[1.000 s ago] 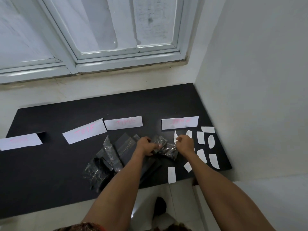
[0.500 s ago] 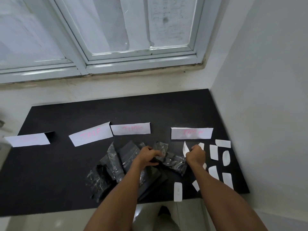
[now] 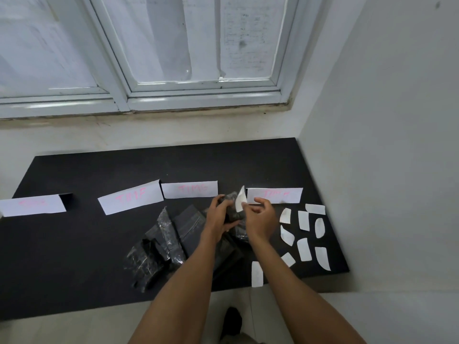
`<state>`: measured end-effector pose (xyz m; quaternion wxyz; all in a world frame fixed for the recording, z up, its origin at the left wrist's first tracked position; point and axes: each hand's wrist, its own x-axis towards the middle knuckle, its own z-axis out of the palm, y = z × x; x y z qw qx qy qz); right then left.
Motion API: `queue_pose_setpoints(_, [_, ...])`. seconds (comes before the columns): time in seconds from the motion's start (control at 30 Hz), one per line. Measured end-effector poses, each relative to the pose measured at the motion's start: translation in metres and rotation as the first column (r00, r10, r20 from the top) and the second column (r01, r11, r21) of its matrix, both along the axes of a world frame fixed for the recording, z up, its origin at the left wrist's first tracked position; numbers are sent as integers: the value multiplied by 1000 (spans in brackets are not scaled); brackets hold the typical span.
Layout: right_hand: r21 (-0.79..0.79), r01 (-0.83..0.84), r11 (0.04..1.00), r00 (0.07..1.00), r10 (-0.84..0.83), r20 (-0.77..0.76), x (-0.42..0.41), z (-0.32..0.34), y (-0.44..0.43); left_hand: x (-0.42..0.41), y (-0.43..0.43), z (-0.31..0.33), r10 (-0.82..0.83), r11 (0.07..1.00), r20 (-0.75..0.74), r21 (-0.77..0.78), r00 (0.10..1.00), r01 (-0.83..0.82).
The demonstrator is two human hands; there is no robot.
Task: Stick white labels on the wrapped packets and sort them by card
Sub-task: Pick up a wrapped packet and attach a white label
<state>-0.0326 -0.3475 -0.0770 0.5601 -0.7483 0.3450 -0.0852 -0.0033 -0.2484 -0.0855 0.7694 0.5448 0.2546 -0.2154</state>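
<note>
My left hand [image 3: 220, 214] grips a black wrapped packet [image 3: 231, 201] lifted off the black mat [image 3: 74, 244]. My right hand [image 3: 260, 217] pinches a white label [image 3: 240, 198] against that packet's right edge. Several more wrapped packets [image 3: 164, 242] lie in a heap on the mat below and left of my hands. Loose white labels [image 3: 304, 219] lie scattered at the mat's right end. Four white cards with pink writing stand in a row: far left [image 3: 32, 204], left [image 3: 130, 196], middle [image 3: 190, 189], right [image 3: 275, 194].
The mat lies on a pale floor in a corner. A white wall [image 3: 385, 145] borders its right side and a window [image 3: 173, 45] sits above the far wall. One label [image 3: 257, 273] lies by the mat's near edge.
Both hands have risen from the heap toward the cards, my left hand bringing a packet up. My right hand has carried the label against it. The camera has shifted.
</note>
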Motion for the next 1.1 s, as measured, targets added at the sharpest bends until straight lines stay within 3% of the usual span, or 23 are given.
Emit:
queue_pose_setpoints(0.23, [-48, 9, 999, 1000, -8, 25, -28, 13, 21, -22, 9, 14, -78, 997, 117, -14, 990, 80])
queue_pose_setpoints(0.53, [-112, -92, 989, 994, 98, 46, -46, 26, 24, -39, 25, 20, -123, 992, 205, 0, 971, 126])
queue_pose_setpoints(1.1, [-114, -135, 984, 987, 143, 69, -47, 24, 24, -30, 28, 24, -12, 1000, 183, 16, 983, 9])
